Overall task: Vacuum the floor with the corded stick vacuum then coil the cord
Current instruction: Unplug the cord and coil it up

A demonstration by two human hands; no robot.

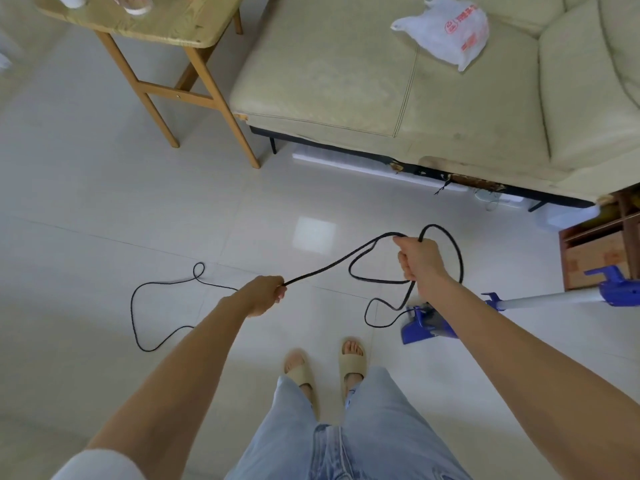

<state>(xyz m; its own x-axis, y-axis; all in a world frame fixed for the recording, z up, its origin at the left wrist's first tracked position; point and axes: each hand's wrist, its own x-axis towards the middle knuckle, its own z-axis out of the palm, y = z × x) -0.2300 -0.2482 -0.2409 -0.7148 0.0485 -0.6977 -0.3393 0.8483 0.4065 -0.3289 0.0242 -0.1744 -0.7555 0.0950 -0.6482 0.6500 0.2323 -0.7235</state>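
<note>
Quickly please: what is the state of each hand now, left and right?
Left hand: closed, pinching the black cord.
Right hand: closed, gripping gathered loops of the same cord.

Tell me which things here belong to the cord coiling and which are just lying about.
Job: thin black power cord, held by left hand and right hand; blue stick vacuum.
Lying about: white plastic bag, cream sofa, wooden table.

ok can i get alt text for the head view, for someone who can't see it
Seen from above, a person's right hand holds loops of a black cord while the left hand pinches it farther along; the rest trails on the pale tiled floor. A blue stick vacuum lies to the right, with a beige sofa and a wooden table behind.
</note>
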